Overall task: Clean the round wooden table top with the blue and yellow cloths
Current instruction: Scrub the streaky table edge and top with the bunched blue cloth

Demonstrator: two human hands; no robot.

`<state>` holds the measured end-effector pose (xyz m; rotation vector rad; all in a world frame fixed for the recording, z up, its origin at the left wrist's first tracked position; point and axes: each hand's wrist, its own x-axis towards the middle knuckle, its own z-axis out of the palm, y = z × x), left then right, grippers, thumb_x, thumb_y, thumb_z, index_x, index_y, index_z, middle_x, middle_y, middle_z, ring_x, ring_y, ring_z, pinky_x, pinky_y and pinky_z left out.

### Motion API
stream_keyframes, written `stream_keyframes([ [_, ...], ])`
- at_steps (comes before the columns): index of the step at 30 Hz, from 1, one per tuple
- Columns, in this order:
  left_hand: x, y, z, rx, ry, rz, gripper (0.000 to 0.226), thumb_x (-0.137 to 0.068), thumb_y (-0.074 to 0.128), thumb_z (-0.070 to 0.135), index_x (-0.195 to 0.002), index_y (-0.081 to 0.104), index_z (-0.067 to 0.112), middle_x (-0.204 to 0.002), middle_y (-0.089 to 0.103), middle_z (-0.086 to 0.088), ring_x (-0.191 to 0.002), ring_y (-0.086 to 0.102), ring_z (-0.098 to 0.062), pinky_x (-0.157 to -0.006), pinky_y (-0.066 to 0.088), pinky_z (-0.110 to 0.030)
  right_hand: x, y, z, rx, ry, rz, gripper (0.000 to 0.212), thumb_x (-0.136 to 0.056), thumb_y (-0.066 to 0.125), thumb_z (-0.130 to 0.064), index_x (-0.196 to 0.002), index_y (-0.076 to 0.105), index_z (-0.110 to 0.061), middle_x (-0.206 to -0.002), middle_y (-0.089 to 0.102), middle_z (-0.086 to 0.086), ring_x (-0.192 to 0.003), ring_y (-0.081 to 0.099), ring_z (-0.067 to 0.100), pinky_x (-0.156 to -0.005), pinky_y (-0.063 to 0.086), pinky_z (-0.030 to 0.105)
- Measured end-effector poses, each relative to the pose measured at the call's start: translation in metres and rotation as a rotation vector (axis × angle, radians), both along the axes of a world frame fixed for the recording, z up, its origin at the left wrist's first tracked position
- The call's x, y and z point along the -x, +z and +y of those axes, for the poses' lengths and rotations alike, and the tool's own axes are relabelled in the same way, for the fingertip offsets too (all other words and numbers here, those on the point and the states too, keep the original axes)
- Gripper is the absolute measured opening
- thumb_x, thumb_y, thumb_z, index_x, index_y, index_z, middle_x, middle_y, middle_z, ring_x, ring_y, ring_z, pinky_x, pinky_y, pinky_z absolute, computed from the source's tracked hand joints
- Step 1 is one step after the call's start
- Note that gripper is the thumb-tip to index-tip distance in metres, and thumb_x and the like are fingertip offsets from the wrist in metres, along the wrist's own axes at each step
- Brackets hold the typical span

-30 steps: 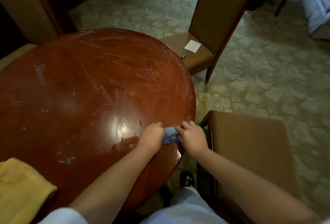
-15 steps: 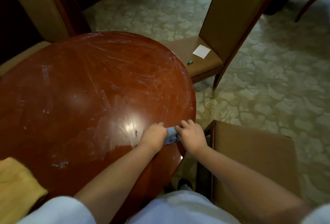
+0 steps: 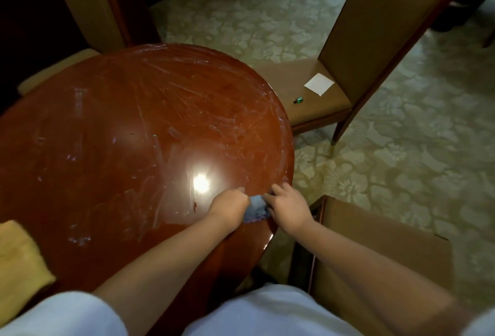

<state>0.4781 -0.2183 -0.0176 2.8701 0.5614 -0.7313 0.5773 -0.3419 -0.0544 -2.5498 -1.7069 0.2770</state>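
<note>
The round wooden table top [image 3: 128,132] is glossy red-brown with streaks and smears across it. A small bunched blue cloth [image 3: 255,208] lies at its near right edge. My left hand [image 3: 229,208] grips the cloth's left side and my right hand [image 3: 288,208] grips its right side, so most of the cloth is hidden between them. The yellow cloth [image 3: 20,258] lies folded on the table at the near left edge, partly cut off by the frame.
A tan chair [image 3: 375,49] stands to the right of the table, with a white paper slip [image 3: 318,83] and a small green object [image 3: 298,100] on its seat. Another tan chair seat [image 3: 380,252] is close on my right. A third chair [image 3: 88,0] stands behind the table. Patterned carpet surrounds everything.
Both hands have stayed on the blue cloth at the table's near right edge, barely shifting. The view has moved slightly, so the table and chairs sit a little differently in frame.
</note>
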Motion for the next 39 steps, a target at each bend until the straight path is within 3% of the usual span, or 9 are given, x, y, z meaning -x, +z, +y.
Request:
stream_keyframes([
  [2,0.006,-0.008,-0.002,0.011,0.004,0.030,0.024,-0.093,0.050,0.012,-0.112,0.058,0.001,-0.117,0.055,-0.016,-0.108,0.056,-0.034,-0.083,0.043,-0.036,0.008,-0.004,-0.015,-0.026,0.076,-0.013,0.027,-0.059,0.081,-0.025,-0.083,0.069,-0.017,-0.077,0.056,0.001,-0.072,0.058,0.024,-0.051,0.038,0.030],
  [5,0.006,-0.010,-0.005,0.000,0.031,0.012,0.026,-0.093,0.048,0.010,-0.116,0.055,0.001,-0.121,0.054,-0.015,-0.111,0.054,-0.034,-0.085,0.043,-0.036,-0.002,-0.011,-0.012,-0.030,0.096,-0.080,0.031,-0.051,0.084,-0.029,-0.076,0.069,-0.021,-0.071,0.053,-0.003,-0.063,0.056,0.021,-0.047,0.035,0.028],
  [11,-0.029,0.003,0.014,-0.053,0.060,0.000,0.026,-0.090,0.055,0.009,-0.113,0.058,-0.001,-0.118,0.054,-0.015,-0.107,0.055,-0.033,-0.080,0.044,-0.037,-0.031,0.002,0.029,0.061,0.053,-0.016,0.023,-0.090,0.055,-0.021,-0.111,0.062,-0.016,-0.106,0.054,0.005,-0.102,0.050,0.027,-0.073,0.029,0.033],
  [13,-0.028,0.001,0.012,-0.026,0.040,0.003,0.029,-0.091,0.055,0.011,-0.117,0.058,0.000,-0.121,0.056,-0.015,-0.110,0.056,-0.033,-0.085,0.044,-0.037,-0.023,0.004,0.020,0.028,0.078,0.013,0.016,-0.078,0.067,-0.019,-0.094,0.067,-0.014,-0.093,0.057,0.006,-0.090,0.056,0.027,-0.068,0.034,0.032],
  [15,-0.019,-0.006,0.006,0.009,-0.006,-0.007,0.032,-0.093,0.051,0.014,-0.123,0.055,0.001,-0.127,0.055,-0.015,-0.117,0.053,-0.032,-0.093,0.042,-0.036,-0.012,-0.001,0.002,0.052,0.123,0.015,0.026,-0.051,0.084,-0.024,-0.066,0.063,-0.018,-0.070,0.054,0.000,-0.064,0.057,0.022,-0.051,0.033,0.027],
  [17,-0.008,-0.010,0.000,0.057,-0.068,-0.015,0.031,-0.096,0.046,0.013,-0.124,0.054,0.001,-0.129,0.050,-0.015,-0.120,0.048,-0.033,-0.095,0.040,-0.037,-0.005,-0.008,-0.010,0.074,0.095,-0.032,0.035,-0.039,0.087,-0.029,-0.061,0.061,-0.023,-0.064,0.050,-0.004,-0.055,0.053,0.017,-0.043,0.032,0.026],
  [26,-0.032,-0.008,0.031,0.008,-0.071,-0.119,0.026,-0.092,0.054,0.015,-0.116,0.058,0.006,-0.118,0.050,-0.011,-0.108,0.051,-0.031,-0.083,0.045,-0.038,-0.034,-0.001,0.031,-0.003,-0.060,-0.108,0.034,-0.047,0.089,-0.021,-0.074,0.069,-0.019,-0.070,0.054,-0.002,-0.061,0.055,0.020,-0.042,0.037,0.027],
  [31,-0.058,-0.012,0.050,-0.012,0.036,-0.125,0.027,-0.091,0.055,0.015,-0.116,0.061,0.007,-0.122,0.051,-0.012,-0.113,0.052,-0.030,-0.090,0.046,-0.037,-0.069,-0.002,0.062,0.051,-0.005,-0.126,0.031,-0.054,0.086,-0.021,-0.082,0.072,-0.019,-0.076,0.057,0.000,-0.067,0.057,0.022,-0.048,0.041,0.028],
  [39,-0.070,-0.013,0.055,0.035,0.317,-0.143,0.025,-0.093,0.048,0.021,-0.111,0.061,0.009,-0.119,0.053,-0.009,-0.111,0.053,-0.026,-0.082,0.039,-0.030,-0.115,-0.011,0.087,0.012,0.266,0.005,0.026,-0.063,0.081,-0.024,-0.086,0.072,-0.018,-0.080,0.058,0.001,-0.072,0.058,0.025,-0.051,0.046,0.032],
])
